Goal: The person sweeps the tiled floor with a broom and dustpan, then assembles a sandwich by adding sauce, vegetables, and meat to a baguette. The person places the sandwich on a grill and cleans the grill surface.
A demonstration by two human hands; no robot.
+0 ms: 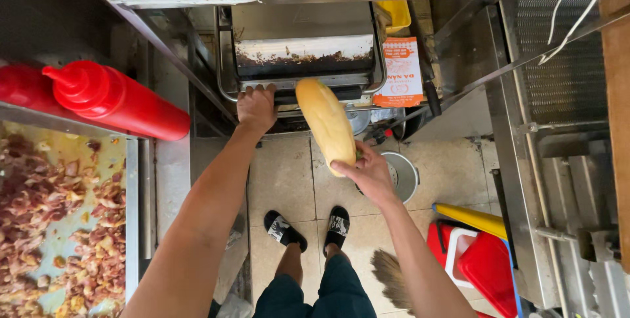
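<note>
Nearest, a metal tray (133, 213) holds chopped browned meat (39, 226). Beyond it, the right hand (369, 172) grips a long bread roll (326, 123) over the tiled floor (282, 173), tip toward the press grill (303, 49). The left hand (256, 106), arm outstretched, clasps the grill's handle.

Bottle (115, 98) left of press (303, 49); loaf (326, 123) before it (bucket (403, 175) below).

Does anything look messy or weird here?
A bit. The press grill that the left hand grips has burnt crumbs caked along its plate edge. The bread roll in the right hand looks fine.
</note>
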